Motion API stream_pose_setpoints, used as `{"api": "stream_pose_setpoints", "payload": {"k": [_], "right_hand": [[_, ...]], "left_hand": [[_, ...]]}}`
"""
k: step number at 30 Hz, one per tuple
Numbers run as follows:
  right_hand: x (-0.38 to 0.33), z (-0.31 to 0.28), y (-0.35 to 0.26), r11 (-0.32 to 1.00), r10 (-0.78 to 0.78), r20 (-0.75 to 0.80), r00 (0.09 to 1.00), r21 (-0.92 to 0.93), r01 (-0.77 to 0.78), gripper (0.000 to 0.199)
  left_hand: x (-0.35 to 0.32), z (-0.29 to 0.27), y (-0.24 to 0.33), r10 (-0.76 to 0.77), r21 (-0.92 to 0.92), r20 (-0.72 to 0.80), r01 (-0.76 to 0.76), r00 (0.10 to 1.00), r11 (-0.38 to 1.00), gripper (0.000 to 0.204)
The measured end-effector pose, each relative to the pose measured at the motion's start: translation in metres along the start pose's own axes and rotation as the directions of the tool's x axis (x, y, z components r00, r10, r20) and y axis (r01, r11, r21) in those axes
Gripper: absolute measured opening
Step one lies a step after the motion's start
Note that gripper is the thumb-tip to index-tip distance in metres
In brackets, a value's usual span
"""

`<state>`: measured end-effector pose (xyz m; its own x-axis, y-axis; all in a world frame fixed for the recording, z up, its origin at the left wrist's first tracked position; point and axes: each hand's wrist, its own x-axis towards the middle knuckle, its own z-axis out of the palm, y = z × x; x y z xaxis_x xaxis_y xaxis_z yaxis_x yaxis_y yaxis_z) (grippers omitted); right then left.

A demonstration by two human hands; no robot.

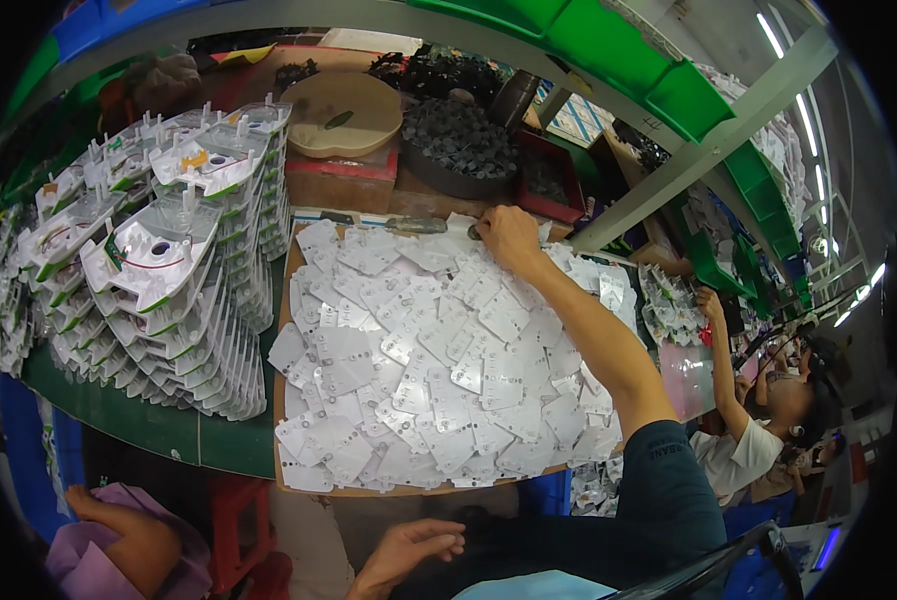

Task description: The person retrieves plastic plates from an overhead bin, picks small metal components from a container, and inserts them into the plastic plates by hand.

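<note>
Many flat white plastic plates (454, 365) with small holes lie overlapping across a brown board (384, 491) in front of me. My right hand (509, 237) reaches over them to the board's far edge. Its fingers are closed down around a small dark piece (475, 232), mostly hidden by the hand, so its kind cannot be made out. My left hand (419, 548) hangs low, short of the board's near edge. Its fingers are loosely bent and nothing shows in them. A grey-handled tool (416, 225) lies along the far edge, left of my right hand.
Tall stacks of white housings (154, 255) stand on the left of the green table (169, 425). Behind the board are a round beige tray (345, 112), a dark bowl of small black parts (459, 148) and a red bin (549, 180). A metal post (709, 140) slants at right; co-workers sit nearby.
</note>
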<state>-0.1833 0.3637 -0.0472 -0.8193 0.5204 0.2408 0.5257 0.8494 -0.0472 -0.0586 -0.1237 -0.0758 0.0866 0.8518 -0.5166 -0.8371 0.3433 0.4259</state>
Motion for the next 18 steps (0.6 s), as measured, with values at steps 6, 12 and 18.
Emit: {"api": "stream_pose_setpoints", "payload": {"k": [6, 12, 18], "right_hand": [[-0.001, 0.001, 0.001, 1.0, 0.021, -0.012, 1.0, -0.019, -0.021, 0.016], [0.0, 0.001, -0.002, 0.999, 0.039, 0.011, 0.999, -0.002, -0.039, 0.016], [0.005, -0.022, 0.0, 0.982, 0.176, 0.03, 0.984, 0.067, -0.178, 0.019]], "left_hand": [[0.001, 0.002, -0.001, 0.012, -0.031, -0.026, -0.012, 1.0, 0.999, 0.026], [0.002, -0.003, -0.01, 0.06, -0.015, -0.025, -0.06, 0.998, 0.998, 0.027], [0.002, -0.003, -0.016, 0.118, 0.009, 0.006, -0.118, 0.993, 0.993, 0.025]]}}
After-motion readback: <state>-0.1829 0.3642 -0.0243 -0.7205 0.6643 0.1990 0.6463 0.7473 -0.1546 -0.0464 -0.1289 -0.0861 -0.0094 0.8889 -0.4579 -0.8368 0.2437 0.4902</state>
